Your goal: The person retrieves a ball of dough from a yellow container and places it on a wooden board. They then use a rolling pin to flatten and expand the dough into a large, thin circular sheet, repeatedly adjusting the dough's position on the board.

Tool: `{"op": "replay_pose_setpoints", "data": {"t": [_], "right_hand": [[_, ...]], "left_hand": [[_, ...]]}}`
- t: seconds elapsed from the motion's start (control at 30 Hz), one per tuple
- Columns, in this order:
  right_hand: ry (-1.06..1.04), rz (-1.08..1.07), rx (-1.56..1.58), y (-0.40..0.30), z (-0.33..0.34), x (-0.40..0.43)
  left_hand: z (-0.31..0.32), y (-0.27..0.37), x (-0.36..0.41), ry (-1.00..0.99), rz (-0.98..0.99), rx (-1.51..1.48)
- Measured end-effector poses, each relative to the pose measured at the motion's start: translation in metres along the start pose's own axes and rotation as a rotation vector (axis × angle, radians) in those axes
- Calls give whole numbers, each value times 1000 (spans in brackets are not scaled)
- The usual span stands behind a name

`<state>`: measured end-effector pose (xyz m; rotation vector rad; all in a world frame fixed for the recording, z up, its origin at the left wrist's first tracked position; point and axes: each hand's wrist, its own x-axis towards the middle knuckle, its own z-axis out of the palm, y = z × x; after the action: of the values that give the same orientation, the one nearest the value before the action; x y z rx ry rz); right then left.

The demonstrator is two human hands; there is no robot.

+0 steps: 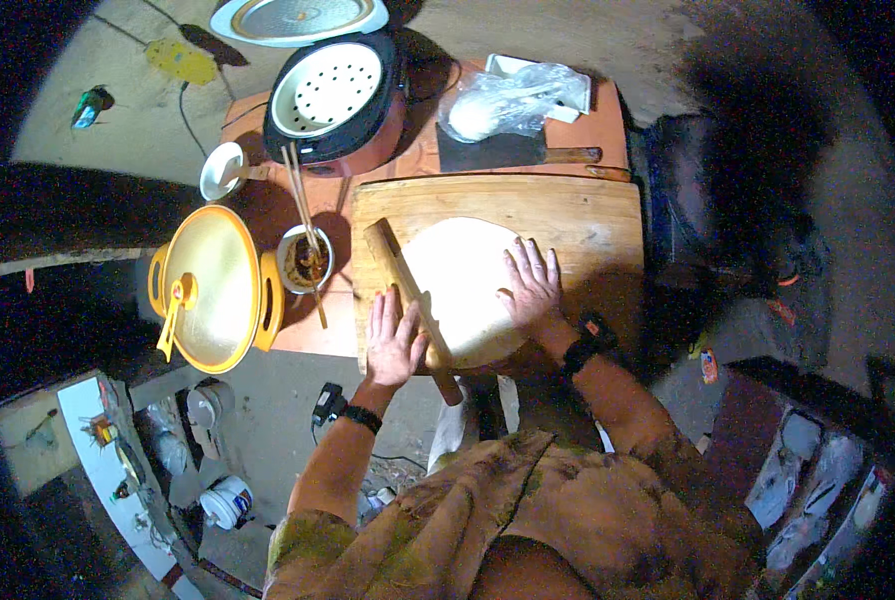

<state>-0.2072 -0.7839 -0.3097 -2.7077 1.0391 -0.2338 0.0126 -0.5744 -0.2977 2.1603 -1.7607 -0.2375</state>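
Observation:
A round sheet of rolled dough [458,289] lies on a wooden board [597,202], bright under the light. Across its left edge rests a wooden rolling pin [410,300], set at a slant, its near end past the board's front edge. My left hand [393,349] is spread palm down just left of the pin, fingertips close to it; whether they touch is hard to tell. On the right edge of the dough lies my right hand [533,289], flat with fingers apart. Neither hand grips anything.
Left of the board stand a bowl of dark sauce [308,262] with chopsticks [301,187] and a lidded orange pot [214,289]. Behind are a cooker with a perforated steamer tray [329,88], a white bowl [222,171], a cleaver [492,150] and a plastic bag [507,97].

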Motion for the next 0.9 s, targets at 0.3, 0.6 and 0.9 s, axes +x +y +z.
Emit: {"op": "replay_pose_setpoints", "data": {"t": [0.3,0.6,0.9], "right_hand": [[-12,-73,97,-16,-14,6],[-143,-111,-9,-29,-7,29],[-177,-301,-64,-68,15,74]], "left_hand": [[-2,24,-51,144,-541,-83],[2,56,-51,-68,-825,-212],[9,51,-58,15,-961,-352]]}}
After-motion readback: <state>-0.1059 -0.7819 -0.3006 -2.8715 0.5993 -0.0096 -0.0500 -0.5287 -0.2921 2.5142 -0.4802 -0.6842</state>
